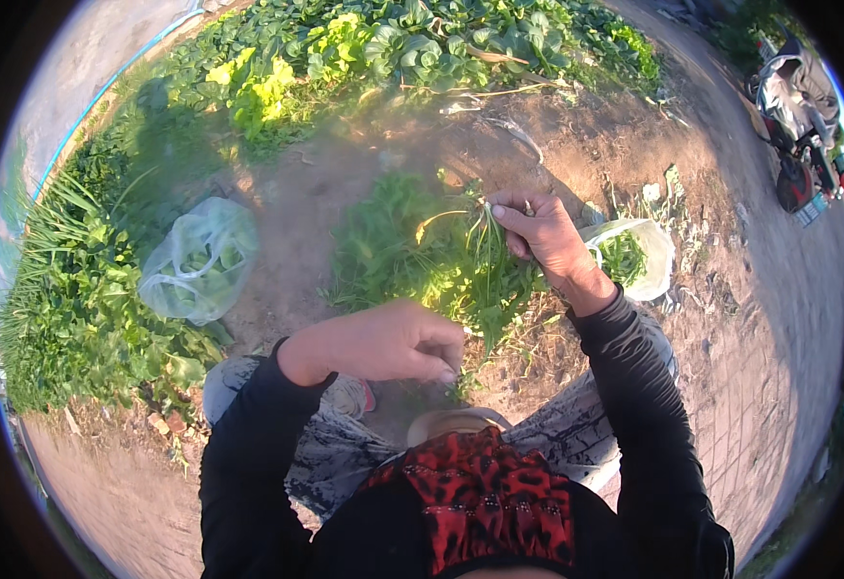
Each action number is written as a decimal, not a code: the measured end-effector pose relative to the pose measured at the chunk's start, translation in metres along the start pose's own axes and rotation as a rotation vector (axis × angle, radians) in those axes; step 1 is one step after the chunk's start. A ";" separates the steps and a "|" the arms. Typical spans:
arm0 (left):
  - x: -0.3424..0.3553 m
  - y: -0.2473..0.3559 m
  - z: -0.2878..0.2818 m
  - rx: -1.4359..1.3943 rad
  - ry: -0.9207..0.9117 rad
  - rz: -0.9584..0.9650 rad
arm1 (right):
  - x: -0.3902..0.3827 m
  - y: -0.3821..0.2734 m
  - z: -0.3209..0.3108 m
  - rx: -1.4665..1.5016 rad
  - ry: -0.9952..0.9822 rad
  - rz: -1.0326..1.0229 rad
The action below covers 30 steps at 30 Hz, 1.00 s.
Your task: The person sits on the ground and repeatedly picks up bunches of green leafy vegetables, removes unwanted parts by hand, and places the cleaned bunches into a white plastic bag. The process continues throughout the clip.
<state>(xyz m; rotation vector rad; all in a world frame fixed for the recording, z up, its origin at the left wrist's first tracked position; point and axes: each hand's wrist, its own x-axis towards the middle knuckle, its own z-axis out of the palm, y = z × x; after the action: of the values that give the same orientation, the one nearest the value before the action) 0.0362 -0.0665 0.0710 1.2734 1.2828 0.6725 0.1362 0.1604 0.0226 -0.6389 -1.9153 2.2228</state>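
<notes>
My right hand (549,241) is closed around the root ends of a small bunch of leafy greens (489,294), whose leaves hang down. A yellowed stalk (438,218) sticks out leftward from the bunch. My left hand (383,343) is held lower and nearer to me, with its fingers curled together and pinched. What it holds, if anything, I cannot make out; a bit of green shows on the ground just under its fingertips. Behind and left of the bunch, feathery green plants (373,236) grow from the soil.
A white bag with cut greens (663,256) stands open on the right. On the left sits a translucent plastic bag (185,275) with greens inside. Leafy vegetable beds (412,43) lie ahead and at left. A parked vehicle (798,125) stands far right, beside a paved path (779,338).
</notes>
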 end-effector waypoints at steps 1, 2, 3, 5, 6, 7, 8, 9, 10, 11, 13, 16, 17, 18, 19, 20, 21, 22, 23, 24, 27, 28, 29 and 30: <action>0.007 -0.002 0.012 0.150 -0.062 -0.002 | -0.001 -0.001 -0.002 0.010 0.005 0.012; 0.012 -0.004 0.022 0.306 -0.103 0.025 | -0.002 -0.002 -0.003 0.048 -0.032 0.004; 0.015 -0.004 0.029 0.475 -0.177 -0.012 | -0.003 -0.003 -0.003 0.055 -0.043 0.037; 0.013 -0.004 0.030 0.489 0.230 0.096 | -0.005 -0.004 -0.002 0.091 -0.099 0.061; 0.012 -0.003 0.026 0.328 0.482 0.171 | -0.005 -0.004 0.000 0.082 -0.125 0.064; 0.012 -0.003 0.018 0.164 0.739 0.240 | -0.006 -0.004 0.001 0.072 -0.152 0.066; 0.011 -0.002 0.011 0.108 0.883 0.237 | -0.006 -0.004 0.003 0.045 -0.160 0.082; 0.011 -0.002 0.004 0.048 1.049 0.249 | -0.007 -0.004 0.004 0.060 -0.188 0.069; 0.014 -0.003 -0.003 0.121 1.093 0.283 | -0.008 -0.004 0.006 0.058 -0.198 0.073; 0.019 -0.005 -0.010 0.194 1.136 0.315 | -0.009 -0.004 0.007 0.067 -0.226 0.064; 0.025 -0.010 -0.014 0.346 1.149 0.316 | -0.009 -0.004 0.011 0.061 -0.242 0.088; 0.035 -0.019 -0.013 0.521 1.132 0.287 | -0.012 -0.005 0.016 0.065 -0.293 0.090; 0.038 -0.021 -0.011 0.426 1.096 0.296 | -0.014 -0.006 0.017 0.057 -0.306 0.096; 0.040 -0.023 -0.010 0.329 1.062 0.300 | -0.015 -0.007 0.019 0.054 -0.332 0.098; 0.041 -0.025 -0.009 0.228 1.013 0.282 | -0.017 -0.008 0.019 0.052 -0.314 0.106; 0.041 -0.027 -0.009 0.255 1.010 0.276 | -0.018 -0.009 0.020 0.055 -0.308 0.111; 0.040 -0.028 -0.009 0.275 0.990 0.248 | -0.020 -0.011 0.020 0.066 -0.310 0.110; 0.039 -0.029 -0.010 0.293 0.971 0.221 | -0.020 -0.012 0.021 0.051 -0.286 0.096; 0.038 -0.029 -0.011 0.259 0.942 0.194 | -0.020 -0.014 0.021 0.006 -0.289 0.094; 0.036 -0.030 -0.012 0.223 0.913 0.166 | -0.021 -0.015 0.020 -0.038 -0.297 0.084; 0.031 -0.029 -0.016 0.194 0.821 0.163 | -0.024 -0.017 0.020 -0.226 -0.293 0.030; 0.029 -0.029 -0.018 0.197 0.772 0.179 | -0.025 -0.016 0.020 -0.263 -0.295 0.025; 0.028 -0.029 -0.019 0.192 0.751 0.172 | -0.026 -0.015 0.019 -0.301 -0.298 0.021; 0.026 -0.029 -0.020 0.186 0.712 0.169 | -0.028 -0.013 0.020 -0.287 -0.293 -0.037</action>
<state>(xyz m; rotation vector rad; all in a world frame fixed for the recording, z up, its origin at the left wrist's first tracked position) 0.0160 -0.0435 0.0390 1.3538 1.8553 1.2212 0.1510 0.1340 0.0435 -0.3177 -2.3950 2.1352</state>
